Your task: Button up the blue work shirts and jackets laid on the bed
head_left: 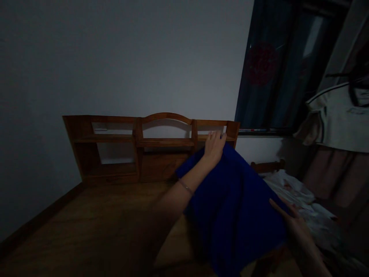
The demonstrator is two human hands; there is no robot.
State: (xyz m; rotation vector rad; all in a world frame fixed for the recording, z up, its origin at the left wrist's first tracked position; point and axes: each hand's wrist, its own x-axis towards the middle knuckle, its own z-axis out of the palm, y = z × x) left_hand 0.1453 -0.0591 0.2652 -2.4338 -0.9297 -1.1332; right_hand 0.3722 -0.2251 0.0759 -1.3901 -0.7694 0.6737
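Observation:
A deep blue cloth point(239, 200) hangs stretched between my hands, above the wooden bed boards point(115, 219). My left hand point(215, 147) is closed on its upper edge, in front of the wooden headboard; a thin bracelet point(186, 187) circles that wrist. My right hand point(292, 219) grips the cloth's right side, lower down, with the thumb on the near face and the other fingers partly hidden. The cloth falls in loose folds toward the bottom of the view. Dim light hides what kind of cloth it is.
The wooden headboard point(165, 143) has open shelves and stands against a white wall point(129, 57). At right are a dark window point(276, 69) with a red round decoration, a hanging white shirt point(343, 119) and a pile of pale plastic bags or fabric point(305, 200).

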